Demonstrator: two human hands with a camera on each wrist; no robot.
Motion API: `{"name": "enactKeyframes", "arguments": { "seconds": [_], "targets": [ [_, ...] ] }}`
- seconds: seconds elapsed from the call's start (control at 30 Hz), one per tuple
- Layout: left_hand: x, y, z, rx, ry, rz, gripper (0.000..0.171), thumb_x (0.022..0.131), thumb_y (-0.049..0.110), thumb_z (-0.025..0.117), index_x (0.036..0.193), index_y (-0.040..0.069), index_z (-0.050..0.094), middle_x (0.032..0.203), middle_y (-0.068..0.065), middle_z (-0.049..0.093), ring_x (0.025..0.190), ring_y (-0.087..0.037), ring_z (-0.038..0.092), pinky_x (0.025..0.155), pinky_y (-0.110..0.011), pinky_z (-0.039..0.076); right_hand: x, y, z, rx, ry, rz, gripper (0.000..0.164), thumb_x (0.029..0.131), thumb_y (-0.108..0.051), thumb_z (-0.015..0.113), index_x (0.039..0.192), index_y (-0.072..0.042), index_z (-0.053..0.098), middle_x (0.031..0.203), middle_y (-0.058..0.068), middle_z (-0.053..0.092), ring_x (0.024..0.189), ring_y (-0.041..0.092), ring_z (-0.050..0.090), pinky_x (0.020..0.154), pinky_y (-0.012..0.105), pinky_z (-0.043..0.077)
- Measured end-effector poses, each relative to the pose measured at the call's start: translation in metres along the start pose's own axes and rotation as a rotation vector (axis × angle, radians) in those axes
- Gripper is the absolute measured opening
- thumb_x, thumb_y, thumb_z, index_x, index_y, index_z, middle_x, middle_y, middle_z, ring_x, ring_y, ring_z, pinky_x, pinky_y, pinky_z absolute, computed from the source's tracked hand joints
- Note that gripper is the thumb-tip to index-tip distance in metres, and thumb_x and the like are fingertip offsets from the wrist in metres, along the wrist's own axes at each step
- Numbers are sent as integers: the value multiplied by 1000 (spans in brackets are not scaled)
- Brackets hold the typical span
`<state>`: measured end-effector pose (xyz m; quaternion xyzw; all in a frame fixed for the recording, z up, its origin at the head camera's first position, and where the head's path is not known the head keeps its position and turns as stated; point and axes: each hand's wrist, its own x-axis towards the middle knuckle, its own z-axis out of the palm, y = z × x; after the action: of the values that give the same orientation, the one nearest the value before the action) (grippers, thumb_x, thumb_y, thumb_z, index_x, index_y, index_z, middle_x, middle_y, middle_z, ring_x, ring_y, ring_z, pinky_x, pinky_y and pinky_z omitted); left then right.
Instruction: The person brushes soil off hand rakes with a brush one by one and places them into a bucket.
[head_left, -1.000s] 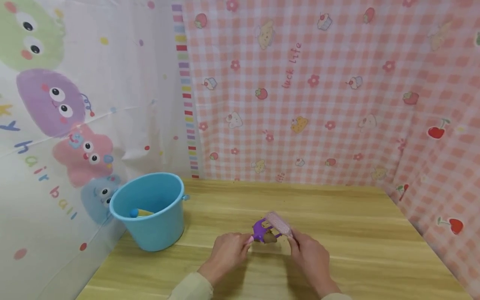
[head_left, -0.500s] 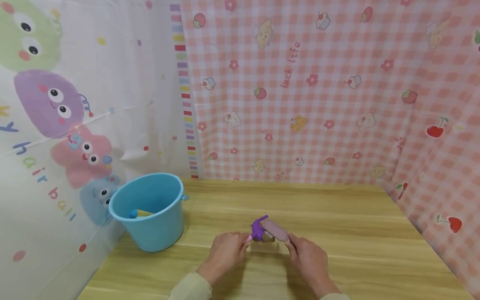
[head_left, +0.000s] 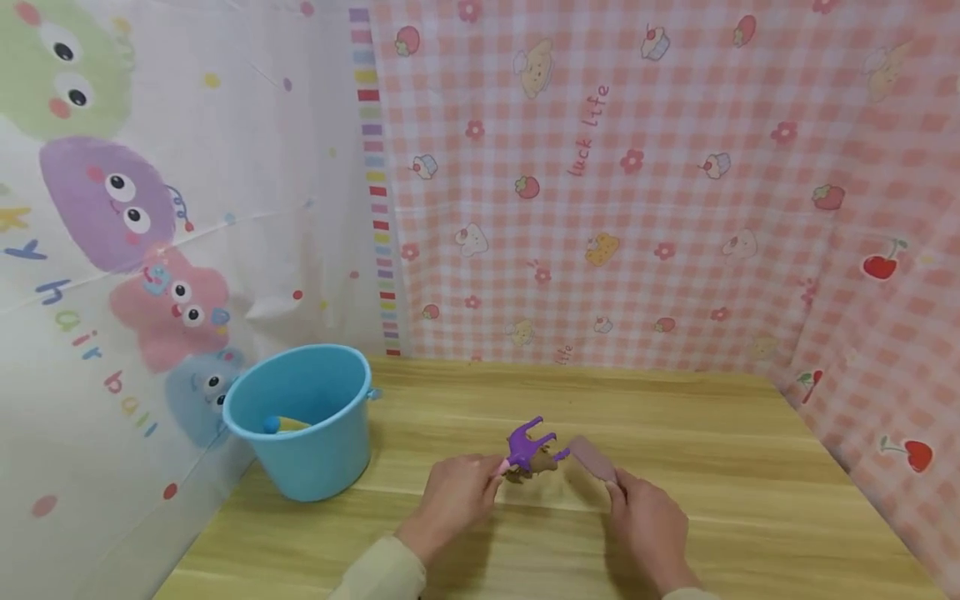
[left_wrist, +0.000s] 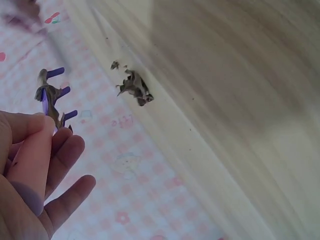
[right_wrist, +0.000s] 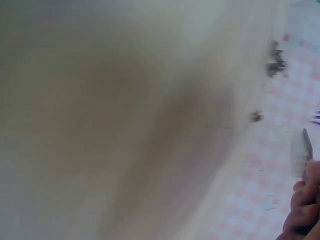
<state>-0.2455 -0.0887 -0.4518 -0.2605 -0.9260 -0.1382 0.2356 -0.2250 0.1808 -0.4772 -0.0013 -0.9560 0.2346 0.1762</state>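
Note:
My left hand (head_left: 459, 496) grips the pink handle of a small purple rake (head_left: 519, 450), its prongs spread towards the right. In the left wrist view brown, dry-looking bits (left_wrist: 52, 104) cling along the rake's head. Crumpled brown scraps, perhaps dry leaves (left_wrist: 135, 89), lie on the table beneath it. On the right, my right hand (head_left: 651, 518) holds the end of a flat pinkish paddle-shaped tool (head_left: 592, 458); its exact kind is unclear. The tool's tip is just right of the prongs, apart from them. The right wrist view is blurred and shows the tool edge-on.
A light-blue bucket (head_left: 297, 467) stands at the left of the wood-patterned table (head_left: 712, 433). Inside it is something with a blue ball-like end (head_left: 272, 425) and a yellow part. A pink checked cloth (head_left: 600, 192) hangs behind, a white printed one (head_left: 285, 167) at left.
The flat tool came down against the rake's prongs half a second ago, and is now drawn away to the right. The prongs are uncovered again. Brown scraps now show below the rake.

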Motion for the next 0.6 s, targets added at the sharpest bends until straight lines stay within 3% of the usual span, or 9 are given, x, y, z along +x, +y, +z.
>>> {"name": "enactKeyframes", "arguments": {
  "seconds": [0.13, 0.27, 0.47, 0.6],
  "targets": [
    [0, 1, 1, -9, -2, -13, 36, 90, 21, 71, 66, 21, 45, 58, 9, 45, 50, -5, 39, 45, -23, 32, 4, -17, -6, 52, 53, -63, 32, 95, -26, 65, 121, -9, 70, 96, 12, 74, 71, 28, 67, 53, 44, 48],
    [-1, 1, 3, -2, 7, -22, 34, 88, 19, 73, 66, 20, 47, 58, 8, 46, 49, -7, 41, 45, -24, 33, 2, -31, -6, 82, 14, -152, 29, 93, -26, 70, 118, -11, 73, 96, 7, 75, 76, 27, 69, 54, 43, 49],
    [0, 1, 5, 15, -15, -45, 28, 87, 18, 74, 68, 19, 52, 60, 6, 51, 50, -10, 48, 46, -25, 36, 0, -36, -2, 37, -19, -133, 28, 92, -25, 70, 118, -13, 73, 85, 3, 73, 59, 14, 55, 47, 35, 41],
    [1, 2, 6, 24, -6, -55, 29, 88, 20, 72, 68, 19, 51, 59, 6, 50, 50, -11, 47, 45, -26, 35, 2, -35, -1, 22, -4, -123, 27, 92, -25, 70, 116, -15, 74, 81, 2, 72, 56, 14, 52, 45, 35, 38]
  ]
}}
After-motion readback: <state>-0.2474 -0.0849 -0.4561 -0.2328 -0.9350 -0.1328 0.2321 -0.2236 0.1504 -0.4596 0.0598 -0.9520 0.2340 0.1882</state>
